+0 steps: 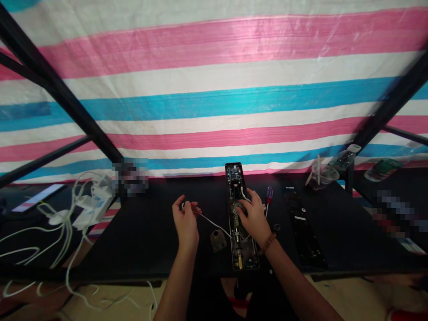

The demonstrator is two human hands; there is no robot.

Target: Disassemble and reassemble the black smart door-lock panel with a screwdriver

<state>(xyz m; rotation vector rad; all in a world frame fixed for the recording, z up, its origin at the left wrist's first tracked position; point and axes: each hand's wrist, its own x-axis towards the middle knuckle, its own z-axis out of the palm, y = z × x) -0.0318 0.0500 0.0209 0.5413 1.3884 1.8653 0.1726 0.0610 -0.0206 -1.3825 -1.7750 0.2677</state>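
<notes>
A long, narrow black casing (253, 245) lies open on the dark table, showing a circuit board at its far end and brass-coloured parts nearer me. My left hand (186, 218), left of the casing, pinches a thin white cable (212, 223) that runs into the casing. My right hand (256, 216) reaches over the casing's middle, thumb and fingers bent around white wiring there; its exact hold is too small to tell. A screwdriver (269, 196) with a purple and red handle lies just right of that hand. Left of the casing sits a small dark plate (218, 240).
A long black panel (306, 232) lies on the right. Behind it stand a plastic cup (323, 175) and clear bottles. White cables (68, 223) and boxes crowd the left side. Dark metal bars slope down at both sides before a striped sheet (214, 102).
</notes>
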